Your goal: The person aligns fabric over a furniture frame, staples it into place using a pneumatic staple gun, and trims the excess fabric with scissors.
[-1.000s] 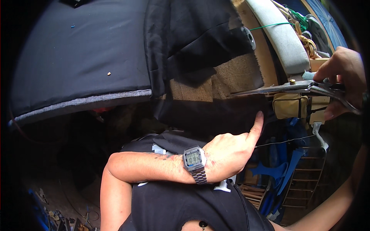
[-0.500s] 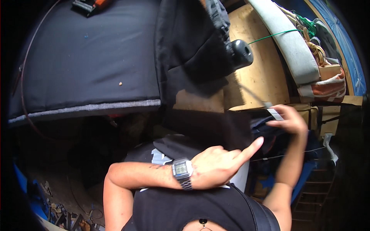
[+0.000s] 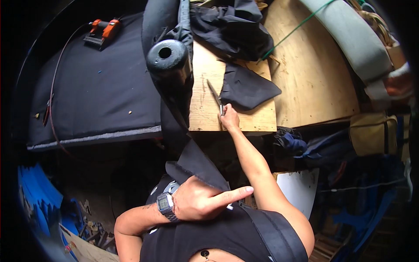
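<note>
My right hand (image 3: 229,118) is closed round the handle of a knife (image 3: 213,91), over the near part of a wooden board (image 3: 205,118). The knife's blade points away from me, beside a loose piece of black fabric (image 3: 251,87) on the board. Near my chest, my left hand (image 3: 198,200), with a wristwatch, is closed on a strip of black fabric (image 3: 198,161). Its index finger sticks out to the right and the other fingers are curled. The strip runs up toward a dark cylinder (image 3: 168,59) with a round hole in its end.
On the left, a black fabric-covered surface (image 3: 104,96) bears an orange staple gun (image 3: 103,31) with a hose (image 3: 53,87). Bunched black fabric (image 3: 235,26) lies at the board's far side. A green cord (image 3: 297,28) crosses above a pale padded piece (image 3: 353,43) at the right.
My right hand has moved left and away from me, bringing the knife over the board. My left hand has shifted slightly left, with the fabric strip raised. The view has turned right.
</note>
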`<state>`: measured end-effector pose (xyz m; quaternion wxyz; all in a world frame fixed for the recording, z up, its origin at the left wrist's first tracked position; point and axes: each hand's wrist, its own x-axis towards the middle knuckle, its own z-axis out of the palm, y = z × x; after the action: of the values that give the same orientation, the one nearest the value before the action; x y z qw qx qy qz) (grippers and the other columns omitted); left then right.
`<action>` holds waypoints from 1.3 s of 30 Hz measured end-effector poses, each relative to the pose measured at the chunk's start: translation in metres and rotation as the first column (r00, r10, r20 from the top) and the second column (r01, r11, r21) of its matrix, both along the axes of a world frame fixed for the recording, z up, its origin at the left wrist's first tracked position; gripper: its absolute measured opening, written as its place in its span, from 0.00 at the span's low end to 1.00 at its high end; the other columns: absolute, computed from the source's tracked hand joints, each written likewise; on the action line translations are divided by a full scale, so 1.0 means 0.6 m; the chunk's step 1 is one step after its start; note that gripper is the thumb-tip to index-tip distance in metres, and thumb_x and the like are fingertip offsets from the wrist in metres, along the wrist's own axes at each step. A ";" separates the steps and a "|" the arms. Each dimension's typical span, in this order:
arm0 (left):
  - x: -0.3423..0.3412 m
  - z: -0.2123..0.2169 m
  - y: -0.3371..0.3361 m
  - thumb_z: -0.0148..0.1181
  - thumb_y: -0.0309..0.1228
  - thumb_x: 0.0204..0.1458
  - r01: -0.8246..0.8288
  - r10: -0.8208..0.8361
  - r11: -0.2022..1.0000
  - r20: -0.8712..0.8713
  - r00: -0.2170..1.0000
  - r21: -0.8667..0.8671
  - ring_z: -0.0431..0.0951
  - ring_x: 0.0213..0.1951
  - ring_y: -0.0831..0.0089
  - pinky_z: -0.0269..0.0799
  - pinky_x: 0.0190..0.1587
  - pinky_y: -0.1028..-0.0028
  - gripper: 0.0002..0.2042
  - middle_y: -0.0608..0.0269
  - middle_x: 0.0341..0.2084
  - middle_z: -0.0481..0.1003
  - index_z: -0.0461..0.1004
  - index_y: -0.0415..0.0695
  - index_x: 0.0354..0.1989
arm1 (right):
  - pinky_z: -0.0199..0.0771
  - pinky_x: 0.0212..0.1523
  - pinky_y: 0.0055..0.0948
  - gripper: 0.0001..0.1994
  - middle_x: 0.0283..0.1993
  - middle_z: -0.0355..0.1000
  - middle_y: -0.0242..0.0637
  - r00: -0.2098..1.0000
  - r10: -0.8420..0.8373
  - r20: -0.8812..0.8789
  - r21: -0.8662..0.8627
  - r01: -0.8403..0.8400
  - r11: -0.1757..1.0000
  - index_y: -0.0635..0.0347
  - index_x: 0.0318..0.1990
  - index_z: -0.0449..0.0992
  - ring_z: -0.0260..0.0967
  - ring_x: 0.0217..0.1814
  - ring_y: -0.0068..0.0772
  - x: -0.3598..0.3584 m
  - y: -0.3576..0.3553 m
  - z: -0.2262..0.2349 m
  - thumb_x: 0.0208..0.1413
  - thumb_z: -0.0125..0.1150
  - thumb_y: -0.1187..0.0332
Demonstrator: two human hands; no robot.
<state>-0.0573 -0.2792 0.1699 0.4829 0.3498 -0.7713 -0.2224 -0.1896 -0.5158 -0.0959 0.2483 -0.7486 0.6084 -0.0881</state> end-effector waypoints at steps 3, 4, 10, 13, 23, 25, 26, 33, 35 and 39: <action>-0.005 0.003 0.008 0.57 0.20 0.36 -0.038 0.036 0.998 0.029 0.999 0.051 0.67 0.13 0.70 0.61 0.16 0.72 0.30 0.67 0.11 0.65 0.67 0.45 0.55 | 0.70 0.43 0.41 0.18 0.40 0.72 0.42 0.995 0.051 -0.085 0.012 -0.050 0.999 0.55 0.37 0.67 0.69 0.45 0.47 0.013 -0.021 0.009 0.42 0.68 0.62; -0.008 0.006 -0.004 0.57 0.20 0.36 -0.012 0.011 1.000 0.039 0.999 0.029 0.68 0.14 0.69 0.63 0.18 0.71 0.30 0.66 0.12 0.66 0.67 0.45 0.55 | 0.70 0.43 0.42 0.18 0.40 0.72 0.43 0.979 0.142 -0.144 0.103 -0.128 0.986 0.56 0.37 0.69 0.70 0.45 0.47 0.000 -0.038 0.019 0.41 0.69 0.62; -0.004 -0.020 -0.015 0.55 0.30 0.42 -0.046 0.059 0.997 0.229 0.972 -0.061 0.73 0.26 0.63 0.69 0.33 0.67 0.15 0.62 0.21 0.71 0.73 0.49 0.42 | 0.75 0.32 0.31 0.25 0.32 0.74 0.42 0.692 0.030 0.721 0.355 -0.406 0.842 0.63 0.40 0.73 0.74 0.31 0.35 0.006 0.101 0.373 0.41 0.70 0.52; -0.012 -0.051 -0.014 0.56 0.29 0.42 0.141 -0.081 0.933 -0.186 0.979 0.332 0.74 0.28 0.63 0.70 0.33 0.67 0.10 0.61 0.23 0.73 0.75 0.48 0.35 | 0.73 0.29 0.32 0.24 0.26 0.73 0.41 0.726 0.593 0.347 -0.159 -0.578 0.801 0.62 0.37 0.73 0.74 0.27 0.37 0.032 0.232 0.516 0.41 0.69 0.50; 0.157 0.042 -0.003 0.68 0.50 0.38 -0.386 0.409 0.865 -0.005 0.912 0.320 0.73 0.16 0.66 0.67 0.20 0.72 0.22 0.61 0.13 0.71 0.70 0.42 0.17 | 0.67 0.18 0.30 0.06 0.18 0.66 0.33 0.741 0.659 -0.126 -0.574 -0.597 0.561 0.56 0.27 0.70 0.68 0.17 0.35 0.084 0.311 0.497 0.52 0.57 0.65; 0.159 0.053 -0.006 0.63 0.46 0.45 -0.430 0.429 0.824 0.089 0.899 0.370 0.72 0.15 0.62 0.67 0.20 0.70 0.21 0.57 0.12 0.71 0.70 0.39 0.16 | 0.67 0.19 0.29 0.08 0.17 0.65 0.32 0.694 0.701 -0.164 -0.623 -0.624 0.472 0.55 0.26 0.68 0.67 0.17 0.32 0.101 0.326 0.490 0.52 0.56 0.64; 0.166 0.065 -0.006 0.60 0.43 0.49 -0.487 0.473 0.799 0.133 0.871 0.353 0.72 0.15 0.60 0.66 0.20 0.69 0.20 0.54 0.11 0.71 0.70 0.38 0.16 | 0.66 0.20 0.28 0.09 0.17 0.64 0.31 0.719 0.670 -0.183 -0.595 -0.624 0.507 0.54 0.25 0.66 0.67 0.17 0.31 0.112 0.333 0.501 0.52 0.56 0.63; 0.189 0.032 0.002 0.56 0.38 0.56 -0.149 0.365 0.771 -0.239 0.900 0.619 0.59 0.15 0.85 0.55 0.16 0.78 0.20 0.69 0.10 0.65 0.65 0.39 0.16 | 0.62 0.18 0.27 0.11 0.16 0.60 0.30 0.717 0.689 -0.109 -0.645 -0.578 0.499 0.54 0.22 0.65 0.62 0.16 0.29 0.127 0.346 0.496 0.49 0.61 0.65; 0.183 0.016 -0.007 0.54 0.38 0.57 -0.178 0.435 0.766 -0.294 0.851 0.618 0.60 0.16 0.88 0.55 0.16 0.82 0.17 0.73 0.12 0.64 0.64 0.41 0.20 | 0.62 0.19 0.27 0.11 0.16 0.60 0.30 0.694 0.714 -0.094 -0.665 -0.578 0.474 0.54 0.23 0.65 0.63 0.16 0.28 0.129 0.340 0.491 0.49 0.61 0.64; 0.178 0.000 -0.014 0.53 0.41 0.57 0.039 0.441 0.712 -0.490 0.752 0.701 0.62 0.14 0.86 0.55 0.15 0.84 0.18 0.73 0.11 0.64 0.64 0.45 0.19 | 0.61 0.19 0.26 0.11 0.17 0.61 0.29 0.684 0.727 -0.055 -0.679 -0.559 0.475 0.54 0.23 0.66 0.64 0.17 0.28 0.120 0.335 0.485 0.49 0.61 0.65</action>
<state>0.0496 -0.2875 0.1697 0.5729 0.4922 -0.3845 -0.5307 -0.1174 -0.3150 0.1949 0.0597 -0.9416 0.1735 -0.2822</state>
